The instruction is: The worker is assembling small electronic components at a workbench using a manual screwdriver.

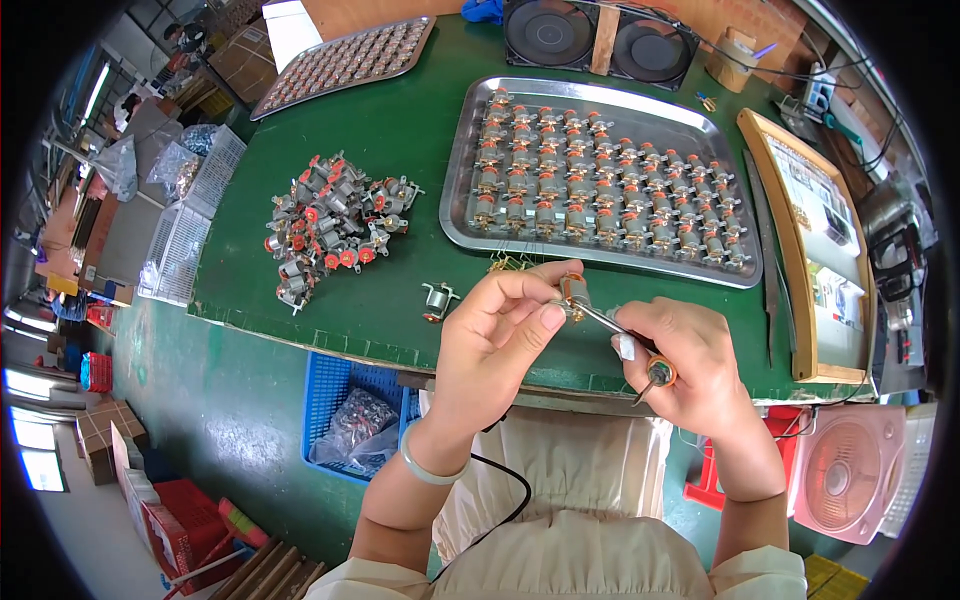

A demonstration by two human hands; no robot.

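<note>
My left hand (497, 345) pinches a small silver cylindrical part (575, 288) with an orange-red end and brass-coloured tabs, above the table's near edge. My right hand (690, 350) is closed round a slim metal tool (602, 319), whose tip meets the part's lower end. The tool's exact kind is hidden by the fingers. An orange-brown ring-shaped piece (660, 372) shows at the right palm, and one finger carries a white wrap. A single similar part (437, 301) lies left of my left hand. Several brass-coloured pieces (509, 263) rest just behind that hand.
A metal tray (452, 215) holds rows of similar parts; another tray (262, 108) stands far left. A heap of parts (335, 222) lies on the green table (235, 270). To the right are a wooden frame (805, 362) and a long dark blade-like strip (768, 270). Two black fans (548, 35) stand behind.
</note>
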